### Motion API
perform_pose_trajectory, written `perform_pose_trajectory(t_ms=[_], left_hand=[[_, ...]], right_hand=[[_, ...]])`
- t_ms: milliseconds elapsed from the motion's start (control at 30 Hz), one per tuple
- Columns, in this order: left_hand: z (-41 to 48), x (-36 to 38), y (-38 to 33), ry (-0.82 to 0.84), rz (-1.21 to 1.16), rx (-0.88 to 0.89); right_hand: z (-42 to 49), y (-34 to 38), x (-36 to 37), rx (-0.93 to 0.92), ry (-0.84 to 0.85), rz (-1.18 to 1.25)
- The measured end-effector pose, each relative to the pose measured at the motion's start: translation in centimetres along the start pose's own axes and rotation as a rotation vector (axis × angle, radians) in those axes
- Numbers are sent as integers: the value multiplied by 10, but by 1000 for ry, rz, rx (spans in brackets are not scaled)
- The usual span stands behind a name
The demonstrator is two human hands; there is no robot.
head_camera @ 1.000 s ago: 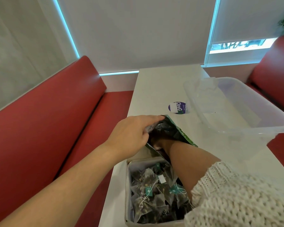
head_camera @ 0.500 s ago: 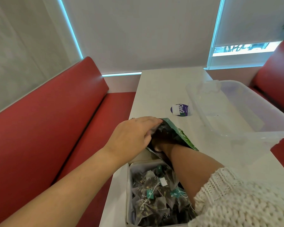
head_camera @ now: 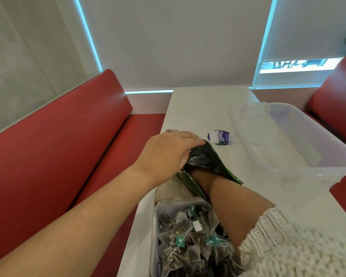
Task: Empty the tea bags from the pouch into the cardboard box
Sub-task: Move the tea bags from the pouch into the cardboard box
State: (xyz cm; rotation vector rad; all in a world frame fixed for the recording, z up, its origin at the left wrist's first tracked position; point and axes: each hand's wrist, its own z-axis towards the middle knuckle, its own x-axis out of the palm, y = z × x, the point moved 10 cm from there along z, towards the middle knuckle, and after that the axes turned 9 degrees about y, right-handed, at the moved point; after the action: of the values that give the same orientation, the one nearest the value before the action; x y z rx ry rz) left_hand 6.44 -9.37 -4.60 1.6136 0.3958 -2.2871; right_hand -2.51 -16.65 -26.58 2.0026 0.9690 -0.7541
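A dark green pouch (head_camera: pixel 209 161) lies tilted on the white table (head_camera: pixel 198 108), its mouth facing the cardboard box (head_camera: pixel 152 226) at the near edge. My left hand (head_camera: pixel 168 152) grips the pouch's far upper end from above. My right wrist (head_camera: pixel 203 177) goes into the pouch mouth, so the hand is hidden inside and I cannot see its fingers. The box holds several dark pyramid tea bags (head_camera: pixel 188 238) with strings and small green tags. My right forearm, in a cream knitted sleeve, crosses over the box's right side.
A large clear plastic container (head_camera: pixel 288 140) stands on the table to the right of the pouch, overhanging the table's right edge. A round purple sticker (head_camera: pixel 220 136) lies just beyond the pouch. Red benches (head_camera: pixel 68 146) flank the table on both sides.
My left hand has slid slightly farther away over the pouch's upper end. My right hand stays inside the pouch. The view has shifted a little.
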Motion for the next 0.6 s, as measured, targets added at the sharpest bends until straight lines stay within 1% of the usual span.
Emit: perform_pose_trajectory(t_ms=[167,300,400,500,600], left_hand=[[-3,4,2,6,-32,-1],[-3,6,4,36,-66,-9],[-3,5,0,61,-97,5],[-3,5,-6,85,-94,22],[0,7,-9,120,-95,12]], right_hand=[[12,-1,8,-22,28,19],[7,2,5,-39,15,3],[-12,7,0,-53,20,-61],[-37,15,-11,-89,-29,-184],[-59,22,-12,-152,2,-303]])
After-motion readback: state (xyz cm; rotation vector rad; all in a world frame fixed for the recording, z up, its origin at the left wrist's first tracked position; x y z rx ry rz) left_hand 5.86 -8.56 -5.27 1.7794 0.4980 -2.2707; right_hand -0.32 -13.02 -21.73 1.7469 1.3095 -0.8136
